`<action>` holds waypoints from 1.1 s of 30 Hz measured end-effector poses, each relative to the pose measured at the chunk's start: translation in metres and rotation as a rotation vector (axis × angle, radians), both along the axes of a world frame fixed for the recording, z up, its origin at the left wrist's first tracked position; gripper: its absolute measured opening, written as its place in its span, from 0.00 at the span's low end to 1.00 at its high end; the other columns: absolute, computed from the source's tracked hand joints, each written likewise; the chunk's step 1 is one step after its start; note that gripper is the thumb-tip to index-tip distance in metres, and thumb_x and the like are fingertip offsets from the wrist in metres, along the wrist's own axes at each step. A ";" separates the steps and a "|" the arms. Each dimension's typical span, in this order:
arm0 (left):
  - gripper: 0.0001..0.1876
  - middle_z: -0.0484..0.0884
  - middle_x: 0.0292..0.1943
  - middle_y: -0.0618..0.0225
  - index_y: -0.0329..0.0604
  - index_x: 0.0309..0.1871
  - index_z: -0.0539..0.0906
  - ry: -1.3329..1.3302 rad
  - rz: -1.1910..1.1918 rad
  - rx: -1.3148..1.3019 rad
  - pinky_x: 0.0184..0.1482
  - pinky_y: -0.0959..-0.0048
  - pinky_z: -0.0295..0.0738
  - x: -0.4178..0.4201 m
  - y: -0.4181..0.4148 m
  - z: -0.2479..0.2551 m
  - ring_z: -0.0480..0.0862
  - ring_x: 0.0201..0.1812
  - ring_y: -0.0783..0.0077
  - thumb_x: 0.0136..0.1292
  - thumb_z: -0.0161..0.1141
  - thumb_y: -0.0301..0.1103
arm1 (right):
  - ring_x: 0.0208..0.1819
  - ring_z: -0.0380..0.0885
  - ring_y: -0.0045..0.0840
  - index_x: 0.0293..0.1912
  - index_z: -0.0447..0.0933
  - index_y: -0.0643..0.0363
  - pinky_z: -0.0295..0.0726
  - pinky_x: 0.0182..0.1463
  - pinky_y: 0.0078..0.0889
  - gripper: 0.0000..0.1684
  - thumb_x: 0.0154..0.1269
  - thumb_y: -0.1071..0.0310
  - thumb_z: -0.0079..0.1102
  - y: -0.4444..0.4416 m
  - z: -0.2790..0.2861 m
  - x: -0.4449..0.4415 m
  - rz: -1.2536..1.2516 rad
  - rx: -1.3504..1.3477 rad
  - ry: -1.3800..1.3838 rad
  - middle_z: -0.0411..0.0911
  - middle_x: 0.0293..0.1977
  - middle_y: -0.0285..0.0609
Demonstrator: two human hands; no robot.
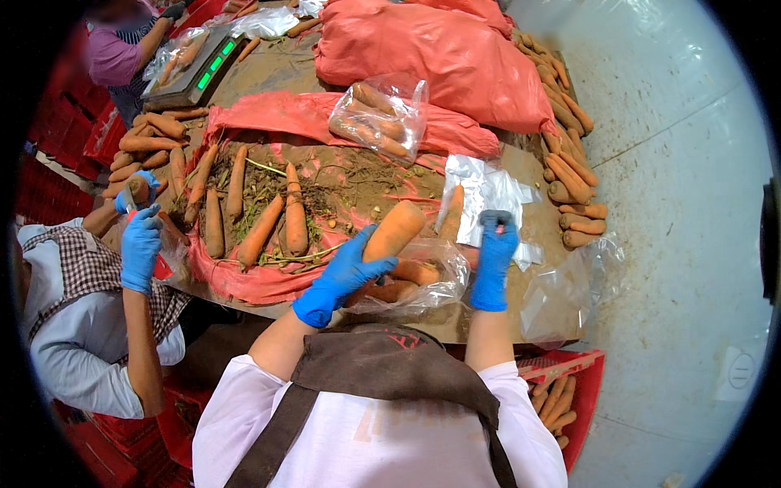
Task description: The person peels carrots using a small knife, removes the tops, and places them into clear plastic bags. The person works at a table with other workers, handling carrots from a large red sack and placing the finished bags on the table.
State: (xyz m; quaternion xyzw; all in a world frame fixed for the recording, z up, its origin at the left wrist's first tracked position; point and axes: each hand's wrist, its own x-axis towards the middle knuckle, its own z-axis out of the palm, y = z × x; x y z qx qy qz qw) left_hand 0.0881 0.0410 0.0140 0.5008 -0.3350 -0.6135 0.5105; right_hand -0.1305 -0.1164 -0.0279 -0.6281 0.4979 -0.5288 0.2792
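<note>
My left hand (341,277), in a blue glove, grips a thick orange carrot (395,229) by its side, blunt end pointing up and away. Beneath it lies a clear plastic bag (448,277) with carrots (418,272) inside, at the table's near edge. My right hand (495,262), also gloved in blue, is curled over silvery-white plastic bags (473,189). Its fingertips look dark, and a small reddish spot shows among them; whether it holds something is unclear. One carrot (452,213) rests against the silvery bags, left of this hand.
Soil-covered carrots (296,210) lie on red sheeting (244,283). Beyond are a bagged carrot pack (378,122), a large red sack (427,61) and a scale (195,76). At left, a co-worker's gloved hand (140,247) holds a knife. A red crate (583,402) stands below right.
</note>
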 end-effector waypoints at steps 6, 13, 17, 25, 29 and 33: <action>0.25 0.77 0.45 0.57 0.39 0.56 0.66 0.554 0.224 -0.038 0.49 0.65 0.75 0.027 -0.001 -0.027 0.78 0.43 0.63 0.55 0.59 0.31 | 0.30 0.65 0.14 0.56 0.68 0.59 0.67 0.35 0.16 0.30 0.52 0.73 0.61 0.019 0.037 -0.040 0.039 0.218 -0.019 0.69 0.31 0.31; 0.30 0.73 0.50 0.56 0.43 0.60 0.64 0.763 0.311 -0.145 0.55 0.58 0.71 0.029 -0.004 -0.037 0.75 0.51 0.57 0.52 0.61 0.29 | 0.35 0.72 0.21 0.49 0.72 0.61 0.72 0.37 0.27 0.25 0.49 0.65 0.64 0.074 -0.009 -0.028 0.236 0.123 0.502 0.74 0.37 0.40; 0.31 0.75 0.48 0.57 0.39 0.58 0.66 0.304 0.041 -0.049 0.54 0.66 0.70 0.016 -0.006 -0.033 0.76 0.50 0.62 0.49 0.64 0.31 | 0.32 0.75 0.23 0.40 0.74 0.63 0.73 0.36 0.28 0.18 0.50 0.64 0.64 0.071 -0.029 -0.046 0.232 0.749 -0.024 0.77 0.31 0.41; 0.23 0.78 0.44 0.52 0.43 0.47 0.76 -1.002 -0.470 -0.282 0.47 0.59 0.71 -0.047 -0.015 -0.080 0.78 0.45 0.52 0.47 0.61 0.43 | 0.23 0.68 0.16 0.39 0.75 0.61 0.66 0.26 0.20 0.11 0.57 0.66 0.57 0.088 -0.008 -0.017 0.217 0.750 -0.484 0.72 0.24 0.30; 0.23 0.78 0.41 0.53 0.45 0.49 0.74 -0.895 -0.632 -0.460 0.44 0.57 0.71 -0.071 -0.041 -0.099 0.77 0.44 0.50 0.48 0.59 0.42 | 0.21 0.66 0.13 0.35 0.74 0.61 0.63 0.23 0.17 0.09 0.60 0.65 0.56 0.078 -0.030 -0.038 0.270 0.618 -0.201 0.71 0.22 0.31; 0.26 0.78 0.41 0.53 0.43 0.54 0.72 -0.967 -0.581 -0.572 0.43 0.58 0.71 -0.065 -0.035 -0.103 0.77 0.44 0.50 0.52 0.57 0.43 | 0.18 0.64 0.12 0.31 0.72 0.60 0.59 0.19 0.16 0.08 0.61 0.66 0.55 0.081 -0.020 -0.044 0.231 0.690 -0.302 0.70 0.20 0.32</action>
